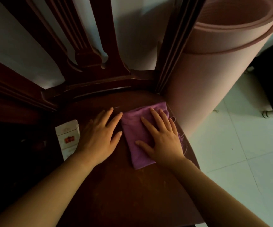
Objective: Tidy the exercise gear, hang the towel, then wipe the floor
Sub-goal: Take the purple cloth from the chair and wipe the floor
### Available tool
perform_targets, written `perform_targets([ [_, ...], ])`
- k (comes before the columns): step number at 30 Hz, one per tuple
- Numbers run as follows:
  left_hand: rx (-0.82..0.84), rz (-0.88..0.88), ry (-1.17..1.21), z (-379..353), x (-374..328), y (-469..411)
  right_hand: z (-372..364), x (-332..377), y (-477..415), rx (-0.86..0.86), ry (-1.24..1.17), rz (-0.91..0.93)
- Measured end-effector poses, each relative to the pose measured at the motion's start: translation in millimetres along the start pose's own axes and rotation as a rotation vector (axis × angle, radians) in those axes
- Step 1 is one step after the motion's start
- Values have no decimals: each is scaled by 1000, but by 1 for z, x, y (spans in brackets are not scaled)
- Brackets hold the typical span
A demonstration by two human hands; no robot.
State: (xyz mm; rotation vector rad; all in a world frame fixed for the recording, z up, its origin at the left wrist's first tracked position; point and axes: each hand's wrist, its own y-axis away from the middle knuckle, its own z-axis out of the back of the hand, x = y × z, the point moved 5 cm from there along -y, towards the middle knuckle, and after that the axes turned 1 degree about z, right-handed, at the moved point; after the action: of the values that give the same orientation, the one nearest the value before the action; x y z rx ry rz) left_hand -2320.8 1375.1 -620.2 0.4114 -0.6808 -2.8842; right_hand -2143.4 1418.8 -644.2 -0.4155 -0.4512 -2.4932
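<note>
Purple towel (132,128) on chair seat (116,185), R hand (162,138) atop, L hand (98,138) beside.

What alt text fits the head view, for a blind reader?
The right hand lies flat on a folded purple towel on a dark wooden chair seat, with the left hand flat on the seat beside it. A rolled pink mat stands on end on the tiled floor right of the chair; a white box sits left of the left hand.

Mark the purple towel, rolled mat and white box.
purple towel (133,133): head view, bare cloth near its left edge.
rolled mat (206,89): head view, outer side of the roll.
white box (67,140): head view, top face.
</note>
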Motion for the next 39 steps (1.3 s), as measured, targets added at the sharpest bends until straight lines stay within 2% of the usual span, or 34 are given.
perform_targets([
  [6,-1,-45,6,-6,-9,-5,11,0,11,-87,-32,-112],
  [11,20,-22,19,-6,-5,-6,-11,14,2,-58,96,-111],
  [19,53,13,37,-3,-3,11,-7,13,18,-219,139,-82],
  [22,60,0,39,3,-11,19,-3,8,28,-250,77,-59],
  [25,75,-8,52,15,-25,29,9,0,43,-187,-69,-65],
  [29,84,-47,71,43,-57,45,61,-15,74,-190,-383,-183],
  [39,49,-305,144,180,-210,119,254,-4,206,-348,-490,-437],
])
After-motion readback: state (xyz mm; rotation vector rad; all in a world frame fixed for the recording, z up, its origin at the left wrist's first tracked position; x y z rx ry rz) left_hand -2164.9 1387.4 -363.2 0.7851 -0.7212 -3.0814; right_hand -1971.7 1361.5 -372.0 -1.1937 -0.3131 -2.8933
